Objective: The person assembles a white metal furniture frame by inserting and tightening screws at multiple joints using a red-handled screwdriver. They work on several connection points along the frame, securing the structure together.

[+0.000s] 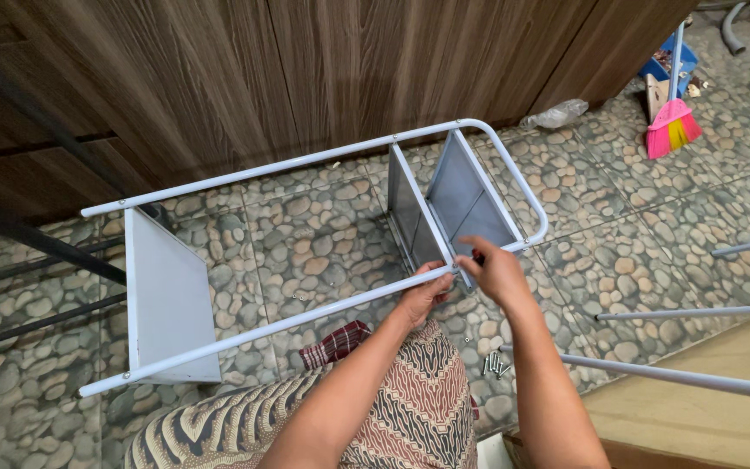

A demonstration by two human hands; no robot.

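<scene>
Rack frame [305, 165], pale grey-white metal tubing bent into a long U with a rounded end, lying on its side on the pebble-patterned floor [323, 234] before dark wood cabinet doors [219, 78]. Three flat grey shelf panels fixed between the rails (one at the far-left end, two close together near the curved end). Left hand [423, 293] curled around the lower rail at a panel joint; right hand [492, 265] pinching a small item there, too small to identify. Loose screws [495, 365] beside the knee.
</scene>
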